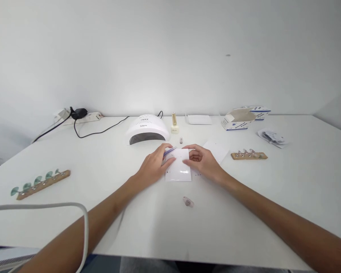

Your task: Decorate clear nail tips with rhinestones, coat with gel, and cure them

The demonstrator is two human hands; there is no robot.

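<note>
A small glossy white sheet [178, 168] is between my hands at the middle of the table. My left hand [155, 163] is closed on a thin blue-purple pen-like tool [169, 151], its thumb at the sheet's left side. On the right side, my right hand [202, 161] pinches the sheet's edge between thumb and fingers. Nearer the front edge lies a small pinkish clear piece [188, 201]. Beyond the sheet stands a tiny clear item with a silvery base [181, 140]. Another white sheet [216, 151] with small marks lies partly behind my right hand.
A white lamp [147, 127], a small holder [174, 129] and a white tray [199, 120] stand at the back. Alcohol pad boxes [238, 119], packets [272, 137] and a wooden stand [249, 156] are right. Another stand [44, 185] and a white cable [85, 227] are left.
</note>
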